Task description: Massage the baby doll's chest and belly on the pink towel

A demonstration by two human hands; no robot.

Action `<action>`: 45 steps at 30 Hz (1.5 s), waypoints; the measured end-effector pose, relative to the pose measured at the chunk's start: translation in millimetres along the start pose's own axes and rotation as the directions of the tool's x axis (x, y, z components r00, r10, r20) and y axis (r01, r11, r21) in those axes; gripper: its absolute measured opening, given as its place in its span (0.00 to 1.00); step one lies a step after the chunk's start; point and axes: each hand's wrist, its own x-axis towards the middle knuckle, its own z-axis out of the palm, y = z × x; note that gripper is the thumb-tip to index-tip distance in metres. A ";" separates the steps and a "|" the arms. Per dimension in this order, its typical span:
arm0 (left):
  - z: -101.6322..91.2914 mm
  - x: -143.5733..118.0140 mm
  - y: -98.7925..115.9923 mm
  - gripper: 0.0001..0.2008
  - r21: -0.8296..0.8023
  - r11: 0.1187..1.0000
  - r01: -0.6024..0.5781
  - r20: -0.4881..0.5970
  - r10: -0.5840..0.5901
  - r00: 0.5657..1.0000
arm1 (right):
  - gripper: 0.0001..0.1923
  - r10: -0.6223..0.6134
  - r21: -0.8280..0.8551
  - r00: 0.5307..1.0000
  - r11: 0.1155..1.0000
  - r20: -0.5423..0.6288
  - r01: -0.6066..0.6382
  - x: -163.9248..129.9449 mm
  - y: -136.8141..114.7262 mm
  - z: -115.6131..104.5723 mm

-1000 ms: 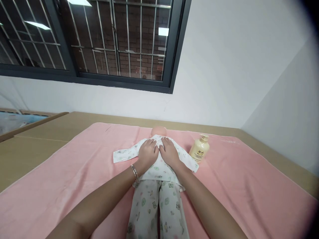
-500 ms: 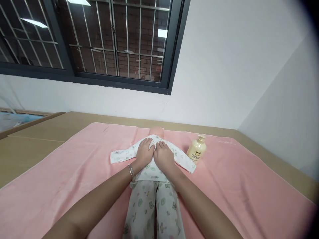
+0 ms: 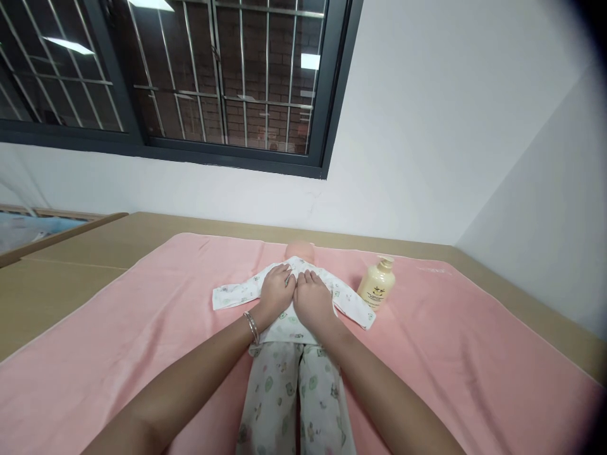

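A baby doll, by its look, lies on the pink blanket; its rounded head [image 3: 300,251] shows beyond the collar. It has on a white printed shirt [image 3: 287,328] with both sleeves spread out, and matching printed trousers [image 3: 275,385]. On the chest of the shirt, my left hand [image 3: 275,292] has its fingers bent together on the cloth near the collar. Right beside it, my right hand [image 3: 313,298] is closed on the shirt front, knuckles up. The two hands nearly touch, thumbs inward. My palms and the cloth beneath them are hidden.
A cream pump bottle [image 3: 377,284] stands by the sleeve end on the right. The pink blanket [image 3: 142,303] covers much of the wooden surface [image 3: 85,253]. Behind are a white wall and a dark-framed barred window [image 3: 227,158]. Bluish cloth [image 3: 38,227] lies at far left.
Both hands stay at the shirt's chest, with only a slight shift of the fingers. The whole view has moved a few pixels.
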 end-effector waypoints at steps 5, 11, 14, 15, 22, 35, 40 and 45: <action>-2.5 -3.9 3.9 0.12 0.016 1.000 0.009 -0.046 -0.009 0.999 | 0.23 0.037 0.112 0.999 0.993 -0.028 -0.034 7.5 10.8 2.3; -1.6 -7.1 6.2 0.11 0.032 0.999 0.007 -0.095 -0.004 0.995 | 0.25 0.124 0.244 0.991 0.964 -0.050 -0.109 14.4 24.1 8.1; -1.9 -5.9 6.2 0.13 0.023 1.000 0.003 -0.091 -0.001 0.996 | 0.25 0.139 0.266 0.988 0.957 -0.073 -0.115 13.5 24.2 9.7; -2.0 -5.4 6.1 0.14 0.021 1.000 0.001 -0.084 0.001 0.996 | 0.25 0.139 0.271 0.987 0.956 -0.076 -0.114 13.1 23.8 9.9; -0.4 -4.7 5.0 0.16 0.026 0.999 0.019 -0.036 -0.018 0.999 | 0.25 0.146 0.270 0.987 0.955 -0.073 -0.121 12.6 23.7 11.9; -1.7 -4.4 5.4 0.17 0.023 1.000 0.017 -0.037 -0.017 0.999 | 0.25 0.149 0.285 0.986 0.951 -0.079 -0.121 12.7 24.1 12.6; -0.7 -3.4 4.8 0.17 0.021 1.000 0.009 -0.039 -0.008 0.999 | 0.25 0.161 0.275 0.984 0.952 -0.072 -0.135 12.3 23.9 12.8; -1.0 -3.7 5.4 0.17 0.040 0.999 0.014 -0.032 -0.013 0.999 | 0.26 0.195 0.281 0.980 0.943 -0.042 -0.176 11.6 22.5 11.0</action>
